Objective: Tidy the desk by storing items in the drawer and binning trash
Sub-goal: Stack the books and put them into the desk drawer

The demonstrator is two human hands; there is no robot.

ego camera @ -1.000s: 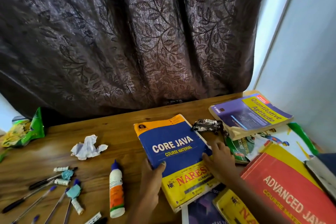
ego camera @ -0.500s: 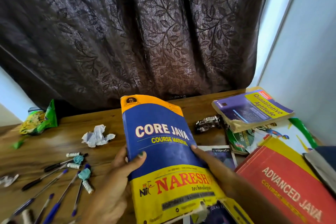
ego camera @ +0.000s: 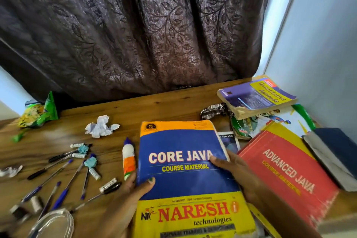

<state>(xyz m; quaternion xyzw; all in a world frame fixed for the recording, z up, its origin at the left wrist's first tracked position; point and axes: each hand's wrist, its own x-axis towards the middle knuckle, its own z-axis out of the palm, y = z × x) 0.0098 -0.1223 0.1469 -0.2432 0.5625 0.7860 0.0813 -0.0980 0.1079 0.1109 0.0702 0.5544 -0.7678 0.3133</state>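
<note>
Both hands hold a blue and yellow "Core Java" book [ego camera: 183, 176] above the wooden desk [ego camera: 154, 108], cover facing me. My left hand [ego camera: 133, 193] grips its left edge with the thumb on the cover. My right hand [ego camera: 231, 172] grips its right edge. A crumpled white paper [ego camera: 101, 126] and a green snack wrapper [ego camera: 37, 114] lie at the back left. A dark foil wrapper [ego camera: 212, 111] lies at the back right. A glue bottle [ego camera: 129, 158] rests just left of the book. Several pens [ego camera: 58, 185] are scattered at the left.
At the right lie a red "Advanced Java" book [ego camera: 289, 177], a "Quantitative Aptitude" book [ego camera: 257, 96] on other booklets, and a dark notebook [ego camera: 334, 152]. A dark curtain [ego camera: 135, 29] hangs behind the desk. A wall [ego camera: 324, 44] closes the right side. No drawer or bin shows.
The book was lifted off the desk by both hands and drawn closer to me. My view has dropped, so more of the pens and the near desk shows.
</note>
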